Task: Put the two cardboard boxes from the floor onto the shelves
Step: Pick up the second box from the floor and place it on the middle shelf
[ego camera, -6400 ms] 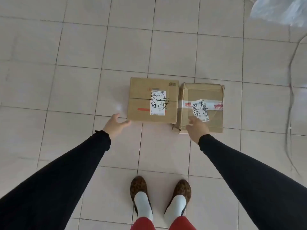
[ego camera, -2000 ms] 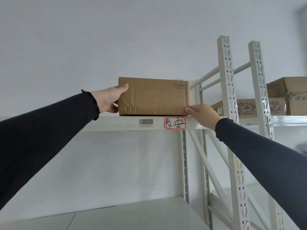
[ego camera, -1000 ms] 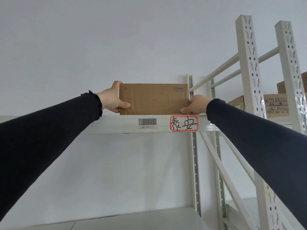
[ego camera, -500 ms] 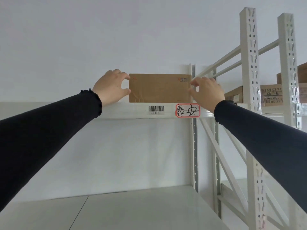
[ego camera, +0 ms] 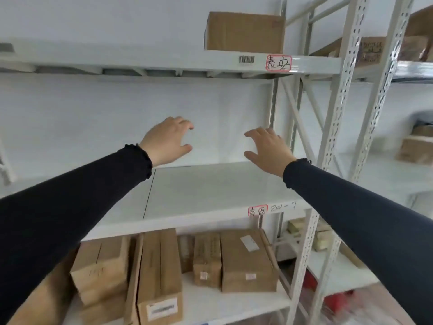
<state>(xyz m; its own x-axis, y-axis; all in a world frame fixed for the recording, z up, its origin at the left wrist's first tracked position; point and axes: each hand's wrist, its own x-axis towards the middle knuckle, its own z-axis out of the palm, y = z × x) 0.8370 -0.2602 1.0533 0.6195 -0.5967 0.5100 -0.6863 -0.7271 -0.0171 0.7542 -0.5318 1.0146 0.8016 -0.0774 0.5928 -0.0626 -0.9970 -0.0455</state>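
Note:
One brown cardboard box (ego camera: 244, 32) stands on the top shelf (ego camera: 164, 61) of a white metal rack, just left of the rack's upright and above a red-framed handwritten label (ego camera: 278, 63). My left hand (ego camera: 167, 140) and my right hand (ego camera: 267, 148) hang well below it, in front of the middle shelf (ego camera: 206, 191). Both hands hold nothing and their fingers are spread. The second box from the floor is out of view.
Several cardboard boxes (ego camera: 164, 270) fill the shelf below the middle one. A perforated upright (ego camera: 337, 109) and diagonal braces stand at the right. The neighbouring rack on the right holds more boxes (ego camera: 414, 148).
Both hands have let go of the box on the top shelf and dropped down to middle-shelf height. My view has tilted downward, so lower shelves show.

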